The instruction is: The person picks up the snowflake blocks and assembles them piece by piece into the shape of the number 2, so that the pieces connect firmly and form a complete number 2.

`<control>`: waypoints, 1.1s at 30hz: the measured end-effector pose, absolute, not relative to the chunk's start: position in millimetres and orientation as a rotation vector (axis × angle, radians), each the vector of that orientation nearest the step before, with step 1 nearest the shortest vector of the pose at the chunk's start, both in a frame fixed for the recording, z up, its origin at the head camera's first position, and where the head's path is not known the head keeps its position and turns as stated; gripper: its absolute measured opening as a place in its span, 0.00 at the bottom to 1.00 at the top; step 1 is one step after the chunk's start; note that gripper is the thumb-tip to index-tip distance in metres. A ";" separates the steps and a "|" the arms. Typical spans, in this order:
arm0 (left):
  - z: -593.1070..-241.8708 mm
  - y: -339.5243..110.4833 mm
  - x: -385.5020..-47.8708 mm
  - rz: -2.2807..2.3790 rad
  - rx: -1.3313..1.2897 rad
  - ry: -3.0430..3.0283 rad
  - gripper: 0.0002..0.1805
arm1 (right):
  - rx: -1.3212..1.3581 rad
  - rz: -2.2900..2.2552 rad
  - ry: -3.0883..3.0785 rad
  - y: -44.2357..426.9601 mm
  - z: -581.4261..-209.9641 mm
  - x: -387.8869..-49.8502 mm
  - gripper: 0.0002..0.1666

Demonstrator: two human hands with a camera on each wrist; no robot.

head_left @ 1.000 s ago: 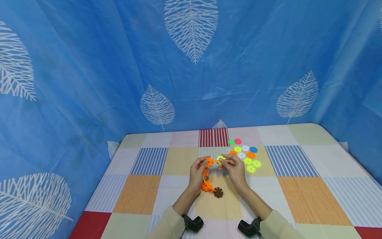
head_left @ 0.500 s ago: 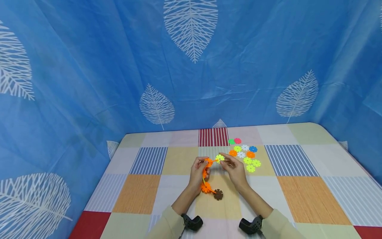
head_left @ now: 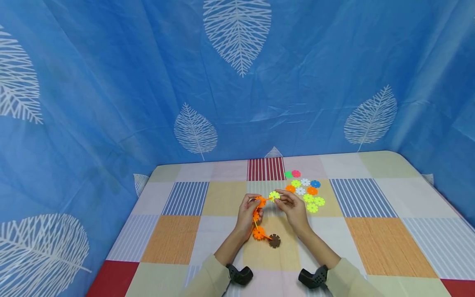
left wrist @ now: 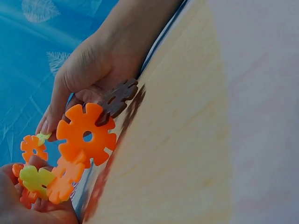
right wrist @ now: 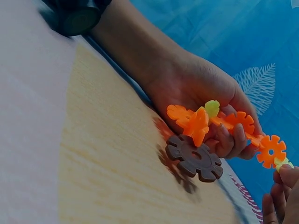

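My left hand (head_left: 245, 214) holds a chain of interlocking plastic flower discs, mostly orange, with its thumb and fingers on an orange disc near the top. From that hand the chain hangs down through a lower orange disc (left wrist: 87, 134) to a brown disc (right wrist: 194, 158) at its bottom end. With thumb and fingers my right hand (head_left: 295, 213) pinches a yellow-green disc (head_left: 273, 195) at the chain's upper end, level with the left fingers. That disc touches the neighbouring orange disc (right wrist: 271, 151); how deep their slots join cannot be seen.
Several loose flower discs lie flat beyond and right of the right hand, among them a blue disc (head_left: 315, 184), a pink disc (head_left: 296, 173) and a yellow-green disc (head_left: 312, 207). A patchwork cloth (head_left: 174, 239) covers the table. Behind hangs a blue leaf-print curtain (head_left: 297, 82).
The yellow-green disc has turned to show more of its face and risen slightly. At the chain's lower end, the brown disc has swung a little to the right and down.
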State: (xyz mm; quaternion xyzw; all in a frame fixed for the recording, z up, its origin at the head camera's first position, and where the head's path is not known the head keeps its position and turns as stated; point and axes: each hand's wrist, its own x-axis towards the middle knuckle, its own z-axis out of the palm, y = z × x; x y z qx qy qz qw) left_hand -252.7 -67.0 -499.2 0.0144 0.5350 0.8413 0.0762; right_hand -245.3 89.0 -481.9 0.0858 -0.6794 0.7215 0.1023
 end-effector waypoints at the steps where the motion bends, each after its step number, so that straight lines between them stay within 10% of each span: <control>1: -498.7 -67.0 -253.0 2.513 0.051 1.613 0.11 | 0.252 2.132 -2.005 89.2 -482.1 -245.7 0.18; 33: -502.1 -69.3 -250.5 2.414 0.257 1.738 0.20 | 0.439 1.117 -2.306 136.8 -513.8 -268.0 0.18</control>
